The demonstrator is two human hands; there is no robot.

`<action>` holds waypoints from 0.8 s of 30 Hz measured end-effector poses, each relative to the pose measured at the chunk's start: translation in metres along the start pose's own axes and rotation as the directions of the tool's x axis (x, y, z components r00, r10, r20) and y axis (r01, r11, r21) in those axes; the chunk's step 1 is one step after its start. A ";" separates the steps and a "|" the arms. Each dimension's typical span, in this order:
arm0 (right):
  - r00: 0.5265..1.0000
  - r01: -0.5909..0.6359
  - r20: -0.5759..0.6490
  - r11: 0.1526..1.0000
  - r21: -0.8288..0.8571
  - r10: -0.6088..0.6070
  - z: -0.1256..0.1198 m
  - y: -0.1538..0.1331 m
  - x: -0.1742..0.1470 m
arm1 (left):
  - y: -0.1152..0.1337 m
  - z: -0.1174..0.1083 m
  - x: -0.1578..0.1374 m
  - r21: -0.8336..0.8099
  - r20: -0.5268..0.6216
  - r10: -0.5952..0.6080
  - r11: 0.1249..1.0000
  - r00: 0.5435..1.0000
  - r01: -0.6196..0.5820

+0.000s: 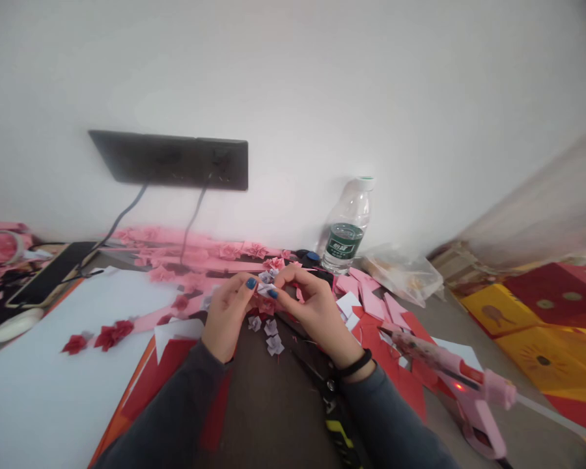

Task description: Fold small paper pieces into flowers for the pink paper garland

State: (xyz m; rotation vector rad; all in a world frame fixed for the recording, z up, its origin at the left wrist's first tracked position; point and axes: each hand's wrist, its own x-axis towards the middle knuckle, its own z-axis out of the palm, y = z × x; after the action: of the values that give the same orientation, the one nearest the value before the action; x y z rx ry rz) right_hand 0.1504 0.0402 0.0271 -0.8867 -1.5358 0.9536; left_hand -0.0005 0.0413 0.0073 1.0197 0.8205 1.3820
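My left hand (225, 317) and my right hand (317, 311) meet over the middle of the table, both closed. Their thumbs and fingertips pinch a small pale lilac folded paper piece (265, 287) between them. Just below the hands, several small lilac paper flowers (273, 344) lie on the dark table. Pink and coral paper flowers (275, 263) show right behind the fingers. Close to my right wrist lie scissors (330, 387) with black and yellow-green handles, partly hidden by the sleeve.
A pink glue gun (461, 374) with a lit red light rests at right. Nearby are red paper (371, 339), pink paper pieces (371, 301), a plastic bag (405, 270) and a water bottle (346, 238). A white sheet (39, 397), dark red flowers (113, 334) and a phone (53, 273) lie left.
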 end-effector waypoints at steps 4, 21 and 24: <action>1.000 0.001 0.000 1.000 -0.002 -0.001 0.000 0.000 0.000 | 0.000 -0.001 0.000 0.023 0.007 0.013 1.000 1.000 -0.013; 1.000 0.021 0.021 0.999 -0.031 -0.020 0.000 -0.003 0.000 | 0.001 -0.005 0.000 0.304 0.017 0.166 0.939 0.986 -0.163; 0.999 0.034 -0.012 0.999 -0.028 -0.034 0.000 -0.002 0.000 | 0.005 -0.003 -0.001 0.376 0.067 0.220 0.898 0.973 -0.229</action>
State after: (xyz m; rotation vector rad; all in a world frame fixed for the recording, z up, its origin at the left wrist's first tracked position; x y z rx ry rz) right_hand 0.1505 0.0397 0.0287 -0.8820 -1.5522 0.9021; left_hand -0.0051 0.0398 0.0103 1.4685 1.0049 1.4304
